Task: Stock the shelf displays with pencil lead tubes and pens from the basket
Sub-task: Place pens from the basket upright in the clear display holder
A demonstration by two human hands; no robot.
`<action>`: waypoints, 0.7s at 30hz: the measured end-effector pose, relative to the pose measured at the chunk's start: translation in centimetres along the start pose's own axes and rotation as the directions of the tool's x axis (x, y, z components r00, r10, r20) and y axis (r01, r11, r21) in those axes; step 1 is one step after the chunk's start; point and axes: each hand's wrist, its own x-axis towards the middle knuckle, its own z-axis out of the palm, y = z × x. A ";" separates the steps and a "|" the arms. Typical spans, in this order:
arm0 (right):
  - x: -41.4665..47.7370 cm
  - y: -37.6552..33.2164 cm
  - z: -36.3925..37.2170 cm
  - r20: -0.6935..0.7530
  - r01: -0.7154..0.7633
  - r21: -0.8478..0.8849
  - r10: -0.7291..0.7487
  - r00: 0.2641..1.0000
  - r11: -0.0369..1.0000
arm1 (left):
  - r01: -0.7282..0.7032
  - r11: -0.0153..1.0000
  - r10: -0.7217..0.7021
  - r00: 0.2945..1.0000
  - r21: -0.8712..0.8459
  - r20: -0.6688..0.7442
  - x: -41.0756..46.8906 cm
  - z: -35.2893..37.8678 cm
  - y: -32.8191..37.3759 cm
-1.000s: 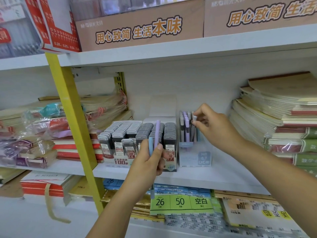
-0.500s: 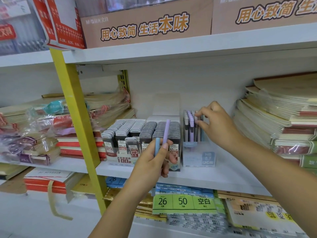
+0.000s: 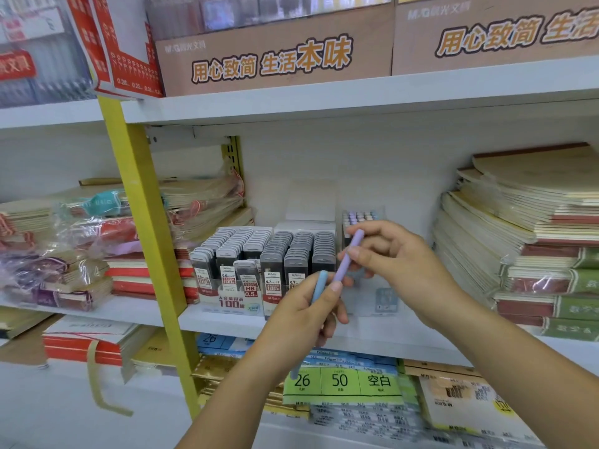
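Back from the clear pen box (image 3: 385,301), the right hand (image 3: 402,257) has come across to meet the left hand (image 3: 301,314) in front of the shelf (image 3: 227,319), where half a second ago it was reaching among the pens standing in that box. Its thumb and forefinger now pinch the upper half of a purple pen (image 3: 357,238), which tilts up to the right. The lower end of that pen sits in the left hand, whose fingers are also curled round a blue pen (image 3: 319,283) just beside it. Both hands are thus closed on pens and nearly touching, above the shelf's front edge. Behind them the pencil lead tubes (image 3: 269,251) fill their display in tight rows near the middle of the shelf, just left of the pen box. Stacked notebooks (image 3: 534,241) lie toward the shelf's right end, and a yellow upright (image 3: 146,228) stands at its left.
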 end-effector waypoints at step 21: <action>-0.2 -1.9 -1.6 0.095 0.219 -0.387 -0.198 0.976 0.896 | -0.019 0.999 0.025 0.977 0.030 -0.212 0.6 -2.1 0.4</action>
